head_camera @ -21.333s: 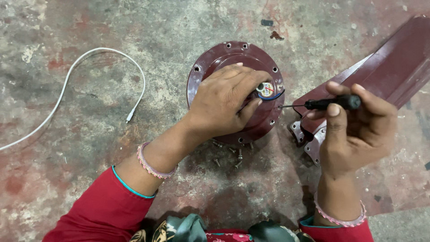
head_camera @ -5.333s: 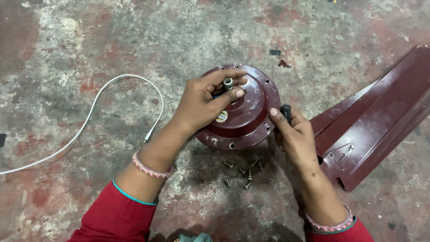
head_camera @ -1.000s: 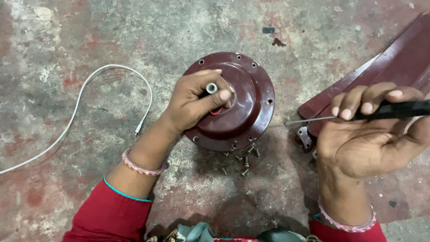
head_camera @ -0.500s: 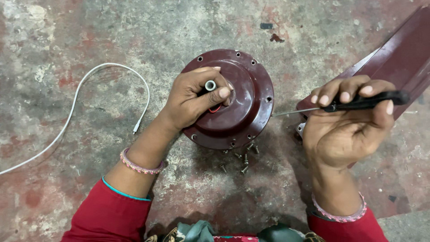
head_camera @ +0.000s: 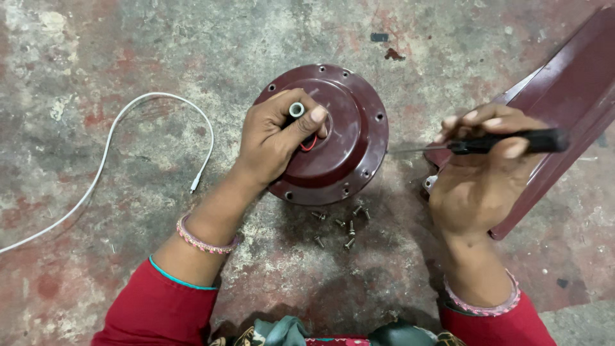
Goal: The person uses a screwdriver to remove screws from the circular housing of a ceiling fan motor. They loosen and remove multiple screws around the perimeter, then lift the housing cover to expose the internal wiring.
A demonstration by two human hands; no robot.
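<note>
Rough grey concrete floor [head_camera: 128,51] with red stains lies under everything. On it sits a round dark maroon metal motor housing [head_camera: 349,138]. Her left hand [head_camera: 275,138] curls tightly around its grey central shaft [head_camera: 296,109]. Just right, the right hand [head_camera: 477,186] grips a black-handled screwdriver [head_camera: 506,142], tip near the housing rim. Small loose screws [head_camera: 343,224] lie below; a white cable [head_camera: 109,166] curves left; a maroon blade [head_camera: 564,102] rests right.
</note>
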